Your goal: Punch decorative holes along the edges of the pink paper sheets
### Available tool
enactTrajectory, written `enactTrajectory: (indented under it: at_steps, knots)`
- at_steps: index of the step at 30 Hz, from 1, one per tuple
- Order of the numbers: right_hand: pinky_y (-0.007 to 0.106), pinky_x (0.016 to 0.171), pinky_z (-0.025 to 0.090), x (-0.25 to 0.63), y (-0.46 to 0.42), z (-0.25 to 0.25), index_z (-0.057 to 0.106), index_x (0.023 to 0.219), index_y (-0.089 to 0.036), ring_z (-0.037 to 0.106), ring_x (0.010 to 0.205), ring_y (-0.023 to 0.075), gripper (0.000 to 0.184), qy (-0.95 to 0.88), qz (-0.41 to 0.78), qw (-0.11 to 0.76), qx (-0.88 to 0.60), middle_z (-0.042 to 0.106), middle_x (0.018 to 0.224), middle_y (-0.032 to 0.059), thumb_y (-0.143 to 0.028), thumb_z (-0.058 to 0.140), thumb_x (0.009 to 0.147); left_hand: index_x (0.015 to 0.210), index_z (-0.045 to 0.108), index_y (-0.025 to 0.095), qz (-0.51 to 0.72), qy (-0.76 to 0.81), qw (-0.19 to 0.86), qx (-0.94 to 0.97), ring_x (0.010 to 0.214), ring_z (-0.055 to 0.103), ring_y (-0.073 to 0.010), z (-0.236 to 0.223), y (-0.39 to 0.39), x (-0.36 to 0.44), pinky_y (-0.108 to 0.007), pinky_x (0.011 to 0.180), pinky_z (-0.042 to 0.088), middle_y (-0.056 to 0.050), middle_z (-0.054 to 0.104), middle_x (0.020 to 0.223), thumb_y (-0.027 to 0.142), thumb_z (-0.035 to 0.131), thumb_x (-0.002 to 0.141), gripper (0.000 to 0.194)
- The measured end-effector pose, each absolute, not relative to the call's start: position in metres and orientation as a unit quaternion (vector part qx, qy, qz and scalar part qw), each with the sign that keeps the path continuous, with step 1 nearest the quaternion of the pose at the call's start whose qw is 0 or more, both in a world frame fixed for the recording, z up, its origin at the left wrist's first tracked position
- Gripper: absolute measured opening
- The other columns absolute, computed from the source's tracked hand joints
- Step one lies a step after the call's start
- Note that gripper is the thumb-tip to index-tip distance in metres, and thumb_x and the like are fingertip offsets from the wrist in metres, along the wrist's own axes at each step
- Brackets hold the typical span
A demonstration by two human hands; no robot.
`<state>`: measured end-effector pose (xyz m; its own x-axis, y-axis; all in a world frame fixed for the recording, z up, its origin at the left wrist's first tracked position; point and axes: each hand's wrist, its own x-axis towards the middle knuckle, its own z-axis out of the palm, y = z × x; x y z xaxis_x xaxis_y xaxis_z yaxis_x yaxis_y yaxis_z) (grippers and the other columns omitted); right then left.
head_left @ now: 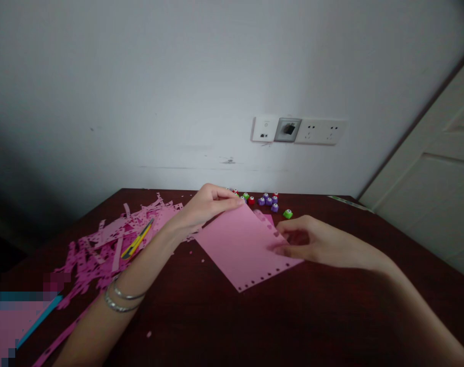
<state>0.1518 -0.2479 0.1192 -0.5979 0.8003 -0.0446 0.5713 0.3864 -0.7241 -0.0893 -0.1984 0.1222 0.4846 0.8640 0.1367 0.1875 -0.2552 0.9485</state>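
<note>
A pink sheet of paper (237, 242) is held tilted above the dark table, with a row of small punched holes along its near edge and larger ones along its right edge. My left hand (211, 206) pinches the sheet's far corner between thumb and fingers. At the right edge my right hand (302, 239) has its thumb on the sheet and its fingers curled; the fingertips are partly hidden. Another pink piece (270, 218) shows behind the sheet. Close beyond stand small purple craft punches (269, 201) with white tops, and a green one (288, 214).
Pink punched paper strips (90, 260) lie heaped on the left, with a yellow utility knife (138, 239) on top. A blue-edged item (38, 321) is at the lower left. Behind the table (232, 331) is a wall with sockets (319, 131); a white door (438, 168) stands right.
</note>
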Motion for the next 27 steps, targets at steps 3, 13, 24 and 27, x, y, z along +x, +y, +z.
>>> enactTrajectory:
  at_steps: [3, 13, 24, 27]
  knots:
    - [0.024, 0.055, 0.038, 0.159, -0.245, 0.121, 0.065, 0.076, -0.018, 0.051, 0.062, 0.0127, 0.029, -0.807, 0.349, 0.185, -0.44, 0.061, 0.07, 0.0011, -0.045, 0.055, 0.078, 0.078, 0.069, 0.013, 0.338, 0.378, 0.471, 0.722, 0.056, 0.052, -0.0075, 0.128, -0.196, -0.096, -0.019, 0.051, 0.039, -0.003, 0.064, 0.067, 0.035, 0.063, 0.073, 0.023]
    - [0.026, 0.059, 0.043, 0.154, -0.246, 0.123, 0.064, 0.074, -0.018, 0.055, 0.066, 0.0136, 0.025, -0.788, 0.332, 0.267, -0.444, 0.063, 0.074, 0.0022, -0.042, 0.058, 0.076, 0.097, 0.066, 0.015, 0.366, 0.371, 0.314, 0.794, 0.083, 0.057, -0.0134, 0.137, -0.199, -0.101, -0.027, 0.076, 0.043, -0.007, 0.064, 0.093, 0.035, 0.064, 0.072, 0.032]
    - [0.025, 0.057, 0.043, 0.144, -0.248, 0.12, 0.067, 0.083, -0.018, 0.055, 0.066, 0.0133, 0.026, -0.779, 0.355, 0.284, -0.432, 0.064, 0.075, 0.0015, -0.041, 0.061, 0.074, 0.081, 0.069, 0.014, 0.272, 0.261, 0.355, 0.855, 0.066, 0.053, -0.0091, 0.114, -0.218, -0.064, -0.021, 0.062, 0.041, -0.003, 0.066, 0.074, 0.03, 0.056, 0.079, 0.02]
    - [0.027, 0.061, 0.046, 0.146, -0.248, 0.12, 0.067, 0.085, -0.017, 0.057, 0.07, 0.0148, 0.03, -0.763, 0.39, 0.288, -0.428, 0.065, 0.08, 0.0035, -0.044, 0.059, 0.076, 0.078, 0.068, 0.013, 0.29, 0.292, 0.374, 0.831, 0.063, 0.051, -0.0087, 0.116, -0.214, -0.069, -0.021, 0.057, 0.04, -0.003, 0.064, 0.071, 0.031, 0.057, 0.077, 0.021]
